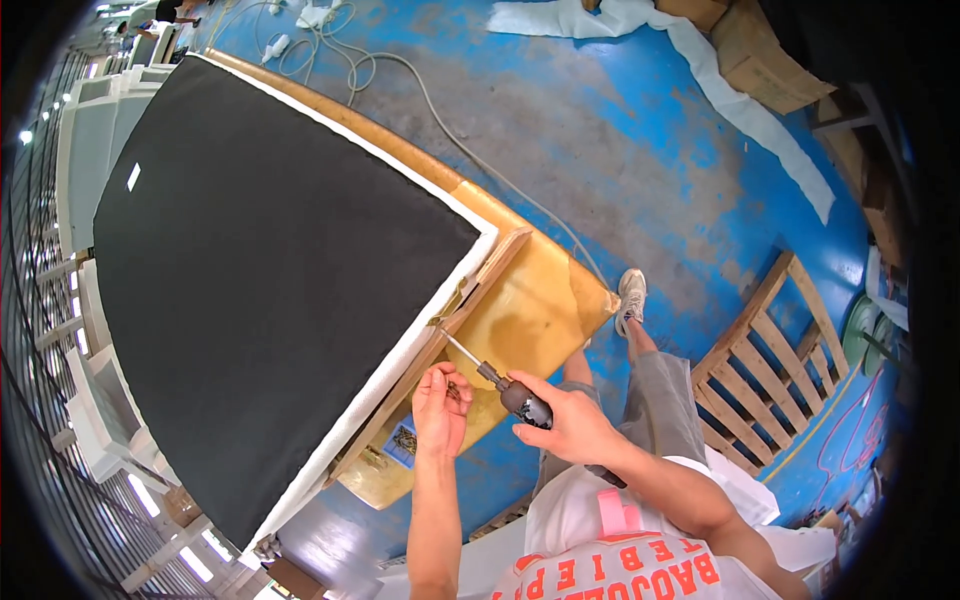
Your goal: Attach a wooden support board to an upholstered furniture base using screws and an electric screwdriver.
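My right hand [575, 425] is wrapped round a dark power screwdriver [527, 402]. Its long bit reaches up and left to a wooden rail [490, 270], with the tip at or very close to a brass-coloured metal bracket [450, 305]. Beside the tool, my left hand [437, 418] is raised with curled fingers and holds several small dark screws [454, 389]. The rail runs along the near edge of a large piece covered in black fabric [290, 250], with a white border. Just left of my left hand, a blue box [402, 440] contains small metal pieces.
The black piece rests on a yellowish worktable [535, 300]. A pale cable [440, 120] trails across the blue floor [700, 190] behind it. To the right lies a slatted wooden pallet [770, 370]. White sheeting [700, 75] and cardboard boxes [765, 60] are at the far right.
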Tool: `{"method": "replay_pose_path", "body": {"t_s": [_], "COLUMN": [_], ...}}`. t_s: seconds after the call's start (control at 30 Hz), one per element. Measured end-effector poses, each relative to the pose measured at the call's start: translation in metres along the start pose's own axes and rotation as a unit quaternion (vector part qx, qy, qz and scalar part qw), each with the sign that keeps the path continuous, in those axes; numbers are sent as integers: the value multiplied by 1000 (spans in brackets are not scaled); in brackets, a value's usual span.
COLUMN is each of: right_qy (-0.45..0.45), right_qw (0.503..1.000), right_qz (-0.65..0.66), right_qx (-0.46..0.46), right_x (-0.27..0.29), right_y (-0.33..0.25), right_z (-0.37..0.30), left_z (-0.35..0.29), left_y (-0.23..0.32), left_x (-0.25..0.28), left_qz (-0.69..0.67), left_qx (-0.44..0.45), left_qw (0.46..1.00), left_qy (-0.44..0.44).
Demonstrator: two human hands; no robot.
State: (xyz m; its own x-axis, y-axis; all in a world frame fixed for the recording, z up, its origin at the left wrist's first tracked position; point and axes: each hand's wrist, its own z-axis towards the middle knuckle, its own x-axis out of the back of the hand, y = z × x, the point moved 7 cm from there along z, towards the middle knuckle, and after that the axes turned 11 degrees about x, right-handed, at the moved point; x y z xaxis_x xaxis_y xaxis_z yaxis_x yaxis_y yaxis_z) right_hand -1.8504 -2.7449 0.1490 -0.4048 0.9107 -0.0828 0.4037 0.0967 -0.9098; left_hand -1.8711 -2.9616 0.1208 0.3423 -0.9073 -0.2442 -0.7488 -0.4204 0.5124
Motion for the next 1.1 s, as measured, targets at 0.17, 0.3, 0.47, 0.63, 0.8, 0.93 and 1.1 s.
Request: {"method": "replay_pose_path", "body": {"t_s": [0.17,0.3,0.47,0.63,0.8,0.93,1.1], "right_qy": [0,-2,13,-10,23,-31,-63], "right_qw": [1000,1000,1000,999,986,994,994], "right_qz": [-8,-10,2,-43,-130,-91,-86], "right_qx": [8,0,15,20,99,48,7], "right_x": [-1,-3,-2,4,18,20,20], "right_y": [-4,-1,-3,-4,-6,0,-1], "right_z": [4,6,7,10,3,-29,-40], "left_z": [1,-1,-1,4,8,7,10], "left_y": [5,11,12,16,26,23,28], "left_x": [-4,-5,-3,2,-5,-2,-11], "left_qz": [-41,-3,25,45,38,2,-4], "left_qx": [-17,-34,-19,-30,-47,-22,-51], "left_qw": [999,999,999,998,998,999,998], "left_qy": [-31,-22,-37,-35,0,-50,-20]}}
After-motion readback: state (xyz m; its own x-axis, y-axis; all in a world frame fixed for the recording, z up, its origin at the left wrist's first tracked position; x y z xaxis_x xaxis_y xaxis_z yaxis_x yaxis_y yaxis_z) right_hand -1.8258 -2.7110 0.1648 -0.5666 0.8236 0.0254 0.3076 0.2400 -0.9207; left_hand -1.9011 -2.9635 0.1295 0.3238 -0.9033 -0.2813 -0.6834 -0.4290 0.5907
